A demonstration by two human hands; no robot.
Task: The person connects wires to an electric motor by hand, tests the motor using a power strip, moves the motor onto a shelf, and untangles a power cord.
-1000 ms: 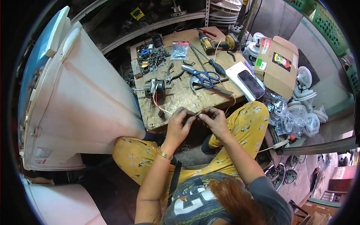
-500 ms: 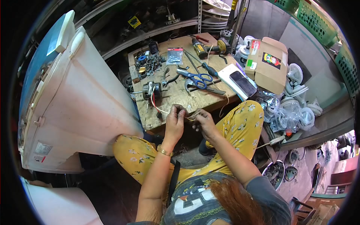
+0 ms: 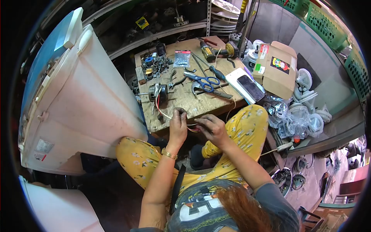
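A small electric motor [image 3: 159, 93] lies on the wooden bench, its shaft pointing left. Red and white wires [image 3: 164, 115] run from it to my left hand [image 3: 178, 126], which is closed around them with thumb and fingers pinched. Between my hands, thin pale wires [image 3: 190, 130] bow downward. My right hand [image 3: 213, 130] is closed on the other end of these wires; a small reddish bit shows by its fingertips, too small to name. Nearest on the bench are pliers [image 3: 178, 81], blue-handled scissors [image 3: 206, 82] and a claw hammer [image 3: 216, 92].
Farther back on the wooden bench [image 3: 179, 103] are loose metal parts [image 3: 158, 65], a bagged packet [image 3: 182, 58], a screwdriver [image 3: 217, 72] and a yellow drill [image 3: 216, 52]. At right are a phone [image 3: 250, 87], a cardboard box [image 3: 275, 69] and bagged white plastic parts [image 3: 297, 120]. A large white tub [image 3: 85, 104] stands left.
My right hand has shifted slightly right and down, with its back turned more upward. The wires between my hands now hang in a wider bow. The motor stays on the bench.
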